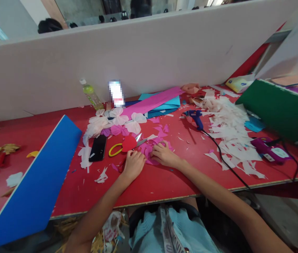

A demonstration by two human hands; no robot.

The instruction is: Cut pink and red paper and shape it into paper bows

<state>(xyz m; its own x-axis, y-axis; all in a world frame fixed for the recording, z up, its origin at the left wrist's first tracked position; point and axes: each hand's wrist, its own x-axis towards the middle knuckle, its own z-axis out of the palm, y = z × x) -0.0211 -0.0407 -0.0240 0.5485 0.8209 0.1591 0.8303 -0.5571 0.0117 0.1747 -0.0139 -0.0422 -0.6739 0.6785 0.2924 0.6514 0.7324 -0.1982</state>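
Counting from my remote view: two hands. The right hand (pixel 164 154) lies open, fingers spread, flat on one loose pile of pink tissue scraps (pixel 150 151). The left hand (pixel 134 165) is half curled over a red loop (pixel 121 165); I can't tell if it grips anything. Both rest on the red worktop (pixel 180 182).

Just above them I see one pair of yellow-handled scissors (pixel 114 150), blades toward the pink scraps, with one red paper heart (pixel 129 143) on top. The heart has clean cut edges.

Around them I count about four pale tissue flowers (pixel 118 116), one black phone (pixel 98 148), one plastic bottle (pixel 91 94), and one upright bright object (pixel 116 93), too blurred to identify. There are three paper sheets: pink (pixel 151 102), cyan (pixel 164 103) and dark blue (pixel 133 103). To the right sit one blue glue gun (pixel 194 117), one heap of white paper scraps (pixel 230 137), and one purple corded device (pixel 271 150).

Blocking my view: one blue board (pixel 33 182) at left, one green board (pixel 277 109) at right, and one white partition (pixel 112 59) behind.
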